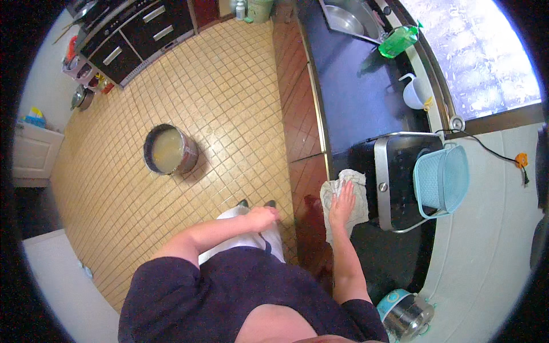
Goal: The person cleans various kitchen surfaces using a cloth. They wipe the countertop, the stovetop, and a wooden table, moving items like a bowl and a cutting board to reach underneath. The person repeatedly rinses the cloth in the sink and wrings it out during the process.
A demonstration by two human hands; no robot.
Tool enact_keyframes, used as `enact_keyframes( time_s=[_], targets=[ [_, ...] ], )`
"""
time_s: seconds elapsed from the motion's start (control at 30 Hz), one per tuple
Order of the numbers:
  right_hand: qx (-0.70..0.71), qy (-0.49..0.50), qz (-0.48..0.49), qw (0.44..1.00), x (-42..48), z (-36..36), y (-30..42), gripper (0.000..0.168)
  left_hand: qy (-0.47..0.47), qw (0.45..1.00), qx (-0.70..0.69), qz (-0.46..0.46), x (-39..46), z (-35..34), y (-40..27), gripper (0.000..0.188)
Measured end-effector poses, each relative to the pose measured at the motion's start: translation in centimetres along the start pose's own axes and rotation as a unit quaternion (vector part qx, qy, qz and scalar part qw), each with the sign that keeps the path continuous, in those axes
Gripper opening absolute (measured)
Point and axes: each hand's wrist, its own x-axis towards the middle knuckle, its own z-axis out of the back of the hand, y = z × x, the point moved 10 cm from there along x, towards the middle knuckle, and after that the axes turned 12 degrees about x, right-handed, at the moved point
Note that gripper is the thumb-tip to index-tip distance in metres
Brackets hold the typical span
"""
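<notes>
A pale, crumpled cloth (358, 206) lies on the dark countertop (356, 98), its near part hanging over the front edge. My right hand (343, 203) rests flat on the cloth with its fingers stretched out. My left hand (262, 218) hangs before my body above the floor, its fingers curled; whether it holds anything cannot be told. Just beyond the cloth stands a black appliance with a silver front (381, 184), and a light blue plastic basket (429, 184) sits on it.
A bucket of murky water (167, 150) stands on the tiled floor. Along the counter are a steel sink (345, 21), a green spray bottle (398, 42) and a white scoop-like vessel (414, 93). A clear container (407, 317) stands at the near end.
</notes>
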Motion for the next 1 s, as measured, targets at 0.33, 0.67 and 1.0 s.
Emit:
enact_keyframes(
  time_s=[0.33, 0.67, 1.0],
  targets=[
    [0.014, 0.056, 0.066, 0.996, 9.6, -2.4, 5.3, 0.062, 0.03, 0.889, -0.035, 0.455, -22.5, -2.9, 24.2, 0.035],
    [0.035, 0.023, 0.156, 0.987, 24.4, -5.0, 11.4, 0.066, 0.157, 0.725, -0.184, 0.645, -32.1, -7.9, 16.0, 0.033],
    [0.037, 0.027, 0.067, 0.997, 37.5, -6.6, 13.8, 0.061, 0.116, 0.826, -0.129, 0.537, -24.1, 5.0, 39.0, 0.03]
  ],
)
